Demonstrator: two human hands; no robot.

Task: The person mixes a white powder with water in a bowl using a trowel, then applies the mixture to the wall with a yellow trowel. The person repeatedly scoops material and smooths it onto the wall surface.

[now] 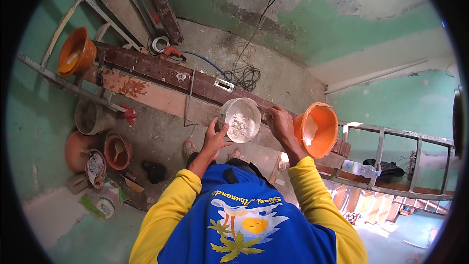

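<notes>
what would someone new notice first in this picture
The eye likely falls first on the round tub of white powdery material, near the centre in the left hand. Next comes the bright orange bucket, just right of the right hand. The person's blue shirt with yellow sleeves fills the lower middle.

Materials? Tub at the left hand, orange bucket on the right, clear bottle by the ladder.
Tub: probably plastic, dull and powder-smeared; the pale wall looks thin, though coated metal can't be ruled out.
Orange bucket: likely plastic with a slight sheen, going by its smooth, strongly coloured wall.
Clear bottle: most likely thin, glossy plastic, judging by its transparency and bright highlights.
</notes>
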